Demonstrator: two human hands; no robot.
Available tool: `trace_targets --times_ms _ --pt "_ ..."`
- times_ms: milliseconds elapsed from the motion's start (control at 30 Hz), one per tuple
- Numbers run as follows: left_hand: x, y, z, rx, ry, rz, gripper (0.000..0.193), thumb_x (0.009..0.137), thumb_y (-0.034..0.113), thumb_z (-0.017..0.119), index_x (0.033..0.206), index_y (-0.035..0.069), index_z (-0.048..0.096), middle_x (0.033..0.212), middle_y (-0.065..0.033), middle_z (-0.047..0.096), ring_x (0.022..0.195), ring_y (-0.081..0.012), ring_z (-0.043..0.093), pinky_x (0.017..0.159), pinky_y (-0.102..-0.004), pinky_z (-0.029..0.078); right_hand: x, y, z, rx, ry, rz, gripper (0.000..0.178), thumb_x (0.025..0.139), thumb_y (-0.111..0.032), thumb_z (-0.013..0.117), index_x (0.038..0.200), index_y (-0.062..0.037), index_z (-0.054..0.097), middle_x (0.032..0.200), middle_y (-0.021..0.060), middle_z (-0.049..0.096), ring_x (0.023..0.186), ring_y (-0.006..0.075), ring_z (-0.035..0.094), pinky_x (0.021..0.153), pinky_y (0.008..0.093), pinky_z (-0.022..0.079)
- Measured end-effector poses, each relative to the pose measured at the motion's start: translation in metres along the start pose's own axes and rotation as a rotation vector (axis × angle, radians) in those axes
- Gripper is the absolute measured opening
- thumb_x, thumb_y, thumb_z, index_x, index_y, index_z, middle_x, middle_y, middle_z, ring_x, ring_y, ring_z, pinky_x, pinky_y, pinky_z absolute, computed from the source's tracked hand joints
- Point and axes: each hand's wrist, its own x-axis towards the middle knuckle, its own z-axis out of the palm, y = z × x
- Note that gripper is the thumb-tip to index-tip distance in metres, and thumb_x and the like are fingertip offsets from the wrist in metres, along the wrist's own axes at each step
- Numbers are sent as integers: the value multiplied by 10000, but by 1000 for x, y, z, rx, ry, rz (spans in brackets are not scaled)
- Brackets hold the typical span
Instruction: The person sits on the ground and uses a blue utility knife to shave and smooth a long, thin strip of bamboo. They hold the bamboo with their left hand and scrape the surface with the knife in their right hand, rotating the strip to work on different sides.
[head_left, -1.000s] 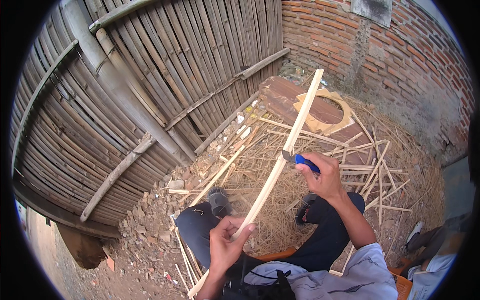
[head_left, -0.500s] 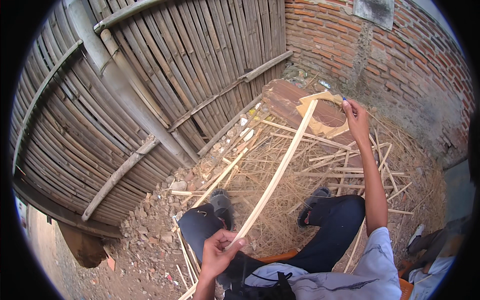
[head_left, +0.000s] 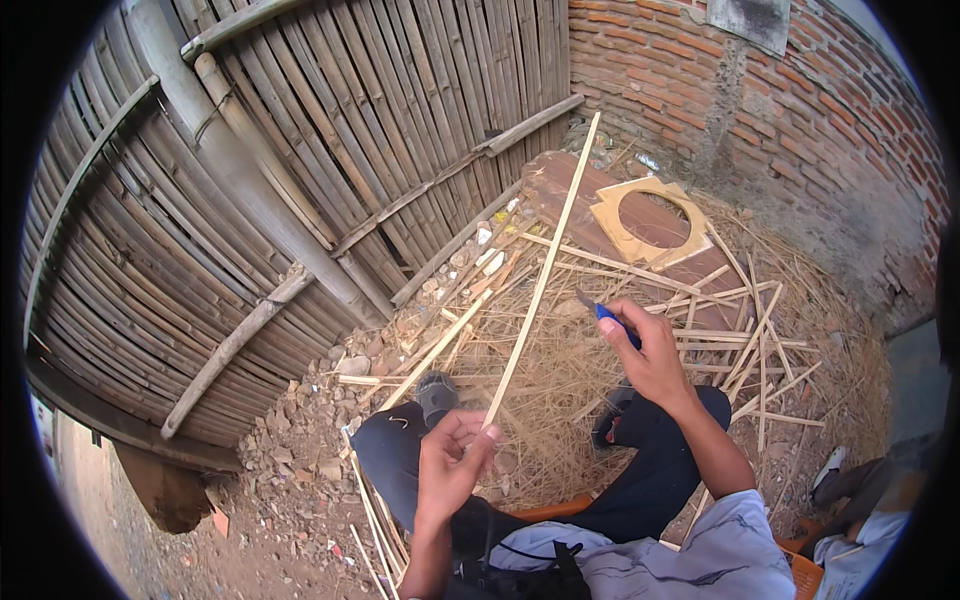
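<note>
A long, pale strip of split bamboo (head_left: 548, 265) slants up and away from my left hand (head_left: 452, 458), whose thumb and fingers pinch its near end. My right hand (head_left: 648, 350) is closed round the blue handle of a small knife (head_left: 605, 313). Its short, dark blade points up and to the left, apart from the strip. Both hands are above my bent knees. Beyond my right hand, a tan board with a round hole (head_left: 612, 232) lies on a brown wooden panel (head_left: 560, 190).
Several cut strips (head_left: 760, 345) lie crossed at the right, over straw-like shavings (head_left: 560, 400). More strips (head_left: 375, 510) lean by my left leg. A bamboo fence (head_left: 400, 130) stands at the left, a brick wall (head_left: 820, 130) at the right. Another person's leg (head_left: 850, 485) shows at lower right.
My right hand has come back from the strip's far end, toward me and left, with the knife. The strip now stands more upright, and my left hand has risen slightly.
</note>
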Motion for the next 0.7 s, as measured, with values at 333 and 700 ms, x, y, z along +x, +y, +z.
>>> trace_targets --times_ms 333,700 --pt "8 6 16 -92 -83 -12 218 1099 94 693 1275 -34 680 1029 -138 806 646 -73 614 544 -225 470 -42 -11 62 17 0 -311 296 999 -258 822 1125 2 757 999 172 808 808 317 810 678 385 629" --pt "5 7 35 64 15 121 167 1106 93 690 1227 -22 680 964 -89 774 675 -32 552 580 -209 413 -46 -19 74 69 3 -355 290 966 -251 850 1109 -14 765 986 152 809 790 298 808 643 366 620"
